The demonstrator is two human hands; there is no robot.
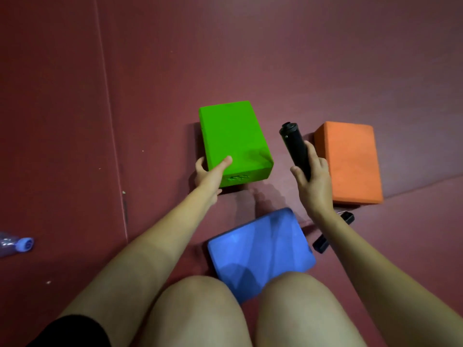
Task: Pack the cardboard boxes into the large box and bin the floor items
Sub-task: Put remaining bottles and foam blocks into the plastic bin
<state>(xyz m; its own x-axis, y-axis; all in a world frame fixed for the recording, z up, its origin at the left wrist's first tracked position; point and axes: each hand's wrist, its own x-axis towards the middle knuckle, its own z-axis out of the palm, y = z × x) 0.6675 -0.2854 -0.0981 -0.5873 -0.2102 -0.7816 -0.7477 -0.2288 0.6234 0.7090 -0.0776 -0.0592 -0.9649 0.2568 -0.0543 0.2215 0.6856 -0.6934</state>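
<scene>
The right grip [313,176] is curled round a black cylinder [295,149], while to its left the left grip [208,175] clasps the near corner of the green block [234,139] on the floor [150,71], with 1 orange block [348,161] just right and 1 blue block [260,251] nearer the knees.

Both bare forearms reached forward. Left grip [209,175] clasped near corner of green block [233,136], thumb laid on top. Right grip [313,179] curled round black cylinder [294,144], wrist raised.
</scene>
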